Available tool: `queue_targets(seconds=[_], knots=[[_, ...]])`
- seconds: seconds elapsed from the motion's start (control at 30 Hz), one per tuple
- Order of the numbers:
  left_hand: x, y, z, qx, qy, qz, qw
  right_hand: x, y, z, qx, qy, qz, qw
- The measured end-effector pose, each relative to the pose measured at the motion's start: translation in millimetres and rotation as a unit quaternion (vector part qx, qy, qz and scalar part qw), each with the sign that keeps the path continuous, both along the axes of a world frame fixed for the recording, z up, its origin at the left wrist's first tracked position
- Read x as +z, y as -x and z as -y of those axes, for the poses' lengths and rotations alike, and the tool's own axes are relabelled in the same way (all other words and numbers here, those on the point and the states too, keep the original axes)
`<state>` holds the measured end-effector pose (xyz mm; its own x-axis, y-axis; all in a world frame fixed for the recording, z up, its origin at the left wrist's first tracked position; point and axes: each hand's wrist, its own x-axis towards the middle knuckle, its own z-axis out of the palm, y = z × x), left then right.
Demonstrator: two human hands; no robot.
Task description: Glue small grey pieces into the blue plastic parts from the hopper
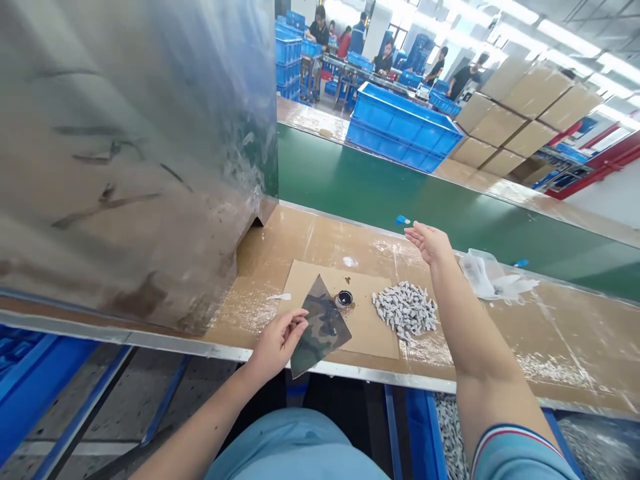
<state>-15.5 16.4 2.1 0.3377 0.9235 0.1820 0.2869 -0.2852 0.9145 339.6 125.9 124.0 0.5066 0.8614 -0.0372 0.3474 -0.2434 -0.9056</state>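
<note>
Status: left hand (277,343) at the 7 o'clock corner of the cardboard sheet (373,333), fingers apart and slightly curled, tips at the edge of a camo-print sheet (320,327), no clear clamp. That sheet lies tilted across the card's 9 o'clock side, lower corner past the worktop (555,340) edge. Open jar (344,299), dark contents, sits mid-card. Grey parts pile (405,310) at the card's 3 o'clock, heaped, none visible on the camo sheet. Right hand (429,243) at 1 o'clock, fingers apart, holding nothing, nearest the pile. Plastic bag (483,275) lies at 3 o'clock from that hand. Green belt (380,180) runs behind; blue crates (403,130) beyond, 12 o'clock.
</note>
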Motion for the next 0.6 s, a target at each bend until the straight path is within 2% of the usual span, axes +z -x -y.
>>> queue_targets(seconds=[0.1,0.2,0.37,0.47,0.6], knots=[[0.3,0,0,0.002,-0.007,-0.007,1.000,-7.9,1,10,0.017,0.012,0.036,0.999],[-0.9,0,0,0.000,-0.010,-0.013,1.000,-22.6,9,38,0.076,0.057,0.091,0.991],[-1.4,-1,1,-0.006,-0.033,-0.030,0.999,-43.5,38,84,0.211,0.128,0.204,0.947],[0.4,-2,2,-0.010,-0.050,-0.038,0.998,-51.9,56,93,0.264,0.131,0.264,0.918],[3.7,-2,4,-0.009,-0.049,-0.040,0.998,-57.3,69,95,0.288,0.119,0.312,0.898]])
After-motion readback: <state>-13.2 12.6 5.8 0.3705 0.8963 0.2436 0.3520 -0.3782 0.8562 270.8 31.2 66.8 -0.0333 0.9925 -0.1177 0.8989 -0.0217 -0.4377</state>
